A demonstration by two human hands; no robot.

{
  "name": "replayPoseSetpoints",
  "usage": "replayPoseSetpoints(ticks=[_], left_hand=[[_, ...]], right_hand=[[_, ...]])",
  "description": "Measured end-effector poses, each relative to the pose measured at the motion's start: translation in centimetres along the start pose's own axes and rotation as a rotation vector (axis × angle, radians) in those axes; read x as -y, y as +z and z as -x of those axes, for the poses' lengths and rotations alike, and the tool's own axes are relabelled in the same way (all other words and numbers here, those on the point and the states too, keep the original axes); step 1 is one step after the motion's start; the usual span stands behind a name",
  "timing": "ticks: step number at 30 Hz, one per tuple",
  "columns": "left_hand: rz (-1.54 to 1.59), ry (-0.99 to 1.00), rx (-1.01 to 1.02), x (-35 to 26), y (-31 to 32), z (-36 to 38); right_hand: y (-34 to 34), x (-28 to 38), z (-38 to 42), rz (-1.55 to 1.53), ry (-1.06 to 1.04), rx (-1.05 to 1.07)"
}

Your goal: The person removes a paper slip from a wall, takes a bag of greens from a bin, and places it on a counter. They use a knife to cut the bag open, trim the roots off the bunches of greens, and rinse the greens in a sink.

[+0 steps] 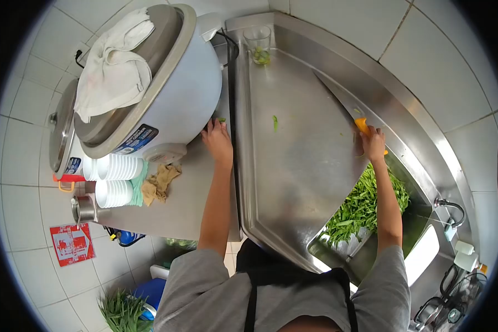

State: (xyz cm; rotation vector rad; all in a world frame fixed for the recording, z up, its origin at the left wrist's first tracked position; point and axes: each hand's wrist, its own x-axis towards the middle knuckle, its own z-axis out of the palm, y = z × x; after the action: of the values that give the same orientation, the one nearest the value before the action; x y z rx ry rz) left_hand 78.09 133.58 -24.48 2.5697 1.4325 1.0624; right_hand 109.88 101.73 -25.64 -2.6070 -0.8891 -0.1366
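Orange-handled kitchen knife point(343, 105) is in the right hand point(374, 144), fingers wrapped tight round the handle, long steel blade lying flat and pointing away across the big stainless steel draining board point(293, 166). Left hand point(218, 141) sits at the board's left edge beside the large white rice cooker point(149, 94), fingers loosely spread, holding nothing as far as I can see. If you're scraping scraps like that one green bit point(275, 123), I'd say keep the blade low and the free hand well clear. Containers: the steel sink point(420, 221) holds a heap of leafy green stems point(365, 205), the clear drinking glass point(258, 44) in the far corner has a little green stuff inside, and stacked white bowls point(113, 177) sit on the table point(188, 205), contents hidden
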Motion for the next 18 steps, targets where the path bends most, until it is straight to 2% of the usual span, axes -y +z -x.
replayPoseSetpoints(ticks=[2, 5, 6, 9, 12, 15, 17, 18], left_hand=[[0.020, 0.072, -0.031, -0.6, 0.1, 0.0], [0.224, 0.056, 0.041, -1.7, -1.5, -0.4], [0.210, 0.081, 0.005, -1.1, -0.9, -0.5], [0.265, 0.006, 0.243, -2.0, -2.8, -1.6], [0.257, 0.062, 0.290, -1.7, -5.1, 0.4], [0.195, 0.138, -0.078, 0.4, -5.9, 3.7], [0.212, 0.030, 0.006, 2.1, -5.6, 3.7], [0.247, -0.053, 0.056, 2.5, -5.2, 3.2]], right_hand=[[-1.6, -0.4, 2.0, -0.059, 0.000, -0.018], [-4.3, -1.0, 5.5, -0.109, 0.005, -0.101], [-5.5, -0.9, 6.8, -0.126, 0.034, -0.115], [-8.4, -2.2, 10.7, -0.167, 0.101, -0.134], [-11.4, -3.2, 14.3, -0.168, 0.139, -0.147], [-12.0, -6.1, 17.7, -0.355, 0.212, -0.169], [-13.6, -5.5, 18.9, -0.319, 0.310, -0.140], [-13.7, -6.0, 19.4, -0.302, 0.275, -0.173]])
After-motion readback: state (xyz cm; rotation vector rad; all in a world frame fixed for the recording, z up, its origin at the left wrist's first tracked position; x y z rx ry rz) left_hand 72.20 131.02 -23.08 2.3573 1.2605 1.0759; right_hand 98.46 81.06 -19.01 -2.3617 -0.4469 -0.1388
